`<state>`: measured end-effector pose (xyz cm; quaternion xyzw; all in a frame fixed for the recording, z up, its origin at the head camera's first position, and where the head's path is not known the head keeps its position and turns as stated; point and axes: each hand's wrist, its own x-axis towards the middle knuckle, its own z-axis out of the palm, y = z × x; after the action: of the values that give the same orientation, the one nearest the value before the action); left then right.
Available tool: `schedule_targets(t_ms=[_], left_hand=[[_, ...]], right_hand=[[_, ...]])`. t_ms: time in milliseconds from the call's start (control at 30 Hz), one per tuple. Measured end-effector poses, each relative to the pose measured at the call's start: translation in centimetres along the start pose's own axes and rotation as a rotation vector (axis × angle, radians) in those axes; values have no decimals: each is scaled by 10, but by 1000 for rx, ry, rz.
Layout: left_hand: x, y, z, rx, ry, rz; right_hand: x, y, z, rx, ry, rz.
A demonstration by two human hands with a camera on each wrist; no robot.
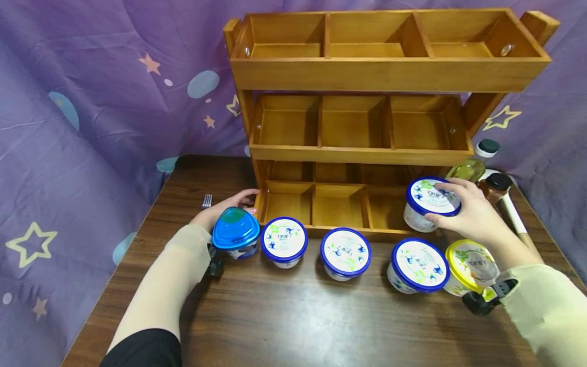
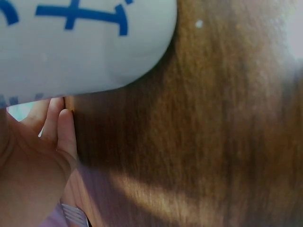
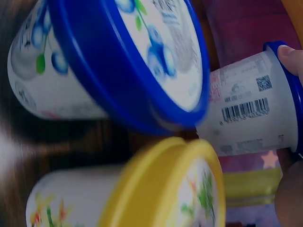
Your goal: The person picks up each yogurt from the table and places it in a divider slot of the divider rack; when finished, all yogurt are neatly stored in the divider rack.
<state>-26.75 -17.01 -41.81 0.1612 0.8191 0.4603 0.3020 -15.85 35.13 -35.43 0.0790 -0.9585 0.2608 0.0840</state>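
Note:
My right hand point(image 1: 474, 214) grips the rim of a round white tub with a blue lid point(image 1: 426, 199), its thumb in front. This tub is above the right compartment of the bottom tier of a wooden rack point(image 1: 362, 155); its printed barcode side point(image 3: 246, 106) shows in the right wrist view. At the rack's lower left end, my left hand point(image 1: 224, 206) touches the side with extended fingers. Beside that wrist stands a tub with a blue triangular lid point(image 1: 236, 229). Three more blue-lidded tubs point(image 1: 284, 239) point(image 1: 346, 252) point(image 1: 419, 265) stand before the rack.
A yellow-lidded tub point(image 1: 472, 267) stands under my right forearm. Behind that arm are an oil bottle point(image 1: 468, 168) and a black-capped jar point(image 1: 495, 186). A fork point(image 1: 207, 201) lies left of the rack on the wooden table point(image 1: 293, 321).

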Motion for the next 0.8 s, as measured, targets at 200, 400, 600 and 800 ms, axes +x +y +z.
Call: schedule_targets(t_ms=[200, 400, 600, 800], left_hand=[[-1, 0, 0, -6, 5, -14], [-3, 3, 1, 2, -4, -13], [-2, 4, 0, 17, -7, 8], [1, 2, -1, 32, -5, 26]], right_hand=[[11, -9, 16, 9, -4, 21], [16, -12, 27, -12, 5, 2], [18, -11, 35, -18, -32, 21], [19, -10, 40, -38, -122, 69]])
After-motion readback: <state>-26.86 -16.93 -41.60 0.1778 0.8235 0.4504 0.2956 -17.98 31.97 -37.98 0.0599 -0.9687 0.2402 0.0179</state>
